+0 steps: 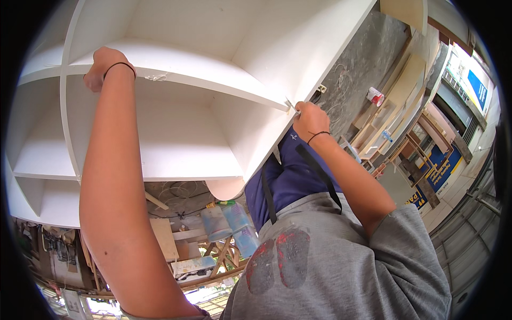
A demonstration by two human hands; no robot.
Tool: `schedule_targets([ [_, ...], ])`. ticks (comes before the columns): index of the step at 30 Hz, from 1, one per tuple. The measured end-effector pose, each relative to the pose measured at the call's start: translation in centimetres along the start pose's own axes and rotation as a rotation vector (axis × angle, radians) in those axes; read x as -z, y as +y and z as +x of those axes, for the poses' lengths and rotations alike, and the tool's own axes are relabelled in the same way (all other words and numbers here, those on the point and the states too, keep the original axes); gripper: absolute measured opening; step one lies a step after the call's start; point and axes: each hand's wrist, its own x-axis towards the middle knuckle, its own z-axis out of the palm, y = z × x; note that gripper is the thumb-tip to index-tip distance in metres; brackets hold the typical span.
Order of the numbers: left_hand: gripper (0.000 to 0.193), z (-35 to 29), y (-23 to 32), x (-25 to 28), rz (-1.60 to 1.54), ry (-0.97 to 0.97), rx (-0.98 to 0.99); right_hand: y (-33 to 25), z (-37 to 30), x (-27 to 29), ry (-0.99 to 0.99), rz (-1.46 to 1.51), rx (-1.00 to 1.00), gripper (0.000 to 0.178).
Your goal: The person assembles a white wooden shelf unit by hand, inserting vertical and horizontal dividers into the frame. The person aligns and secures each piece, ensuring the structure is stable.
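Note:
A white shelf unit (pixel 181 128) with several open compartments fills the upper left. My left hand (pixel 106 68) is closed around the front edge of a horizontal shelf board (pixel 208 80), where it meets an upright divider. Along that edge, between my hands, a bit of thin curled shaving (pixel 156 78) clings. My right hand (pixel 312 121) is closed at the right end of the same board, by the outer side panel (pixel 328 64). From its fingers a small thin blade-like piece (pixel 290 103) sticks up against the corner; most of it is hidden in the grip.
On the grey floor (pixel 362 53) to the right lie thin strip scraps and a red-and-white can (pixel 375 96). Wooden boards (pixel 392 101) and a clear bottle (pixel 386 136) are beyond. Below the unit are plastic-wrapped packs (pixel 234 218) and wood pieces.

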Motion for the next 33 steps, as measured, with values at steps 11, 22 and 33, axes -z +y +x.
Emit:
schedule_targets([
  [11, 0.024, -4.4, -2.1, 2.3, 0.139, 0.013, -0.114, 0.7, 1.2, -0.1, -0.236, 0.566, -0.144, 0.019],
  [22, 0.028, -5.2, -2.0, 3.3, 0.016, -0.032, -0.085, 0.1, 0.7, -1.1, -0.021, -0.074, -0.013, 0.018],
  [33, 0.022, -5.3, -2.1, 2.7, 0.158, 0.015, -0.105, 1.8, 0.0, -0.2, 0.052, 0.018, 0.039, 0.025],
])
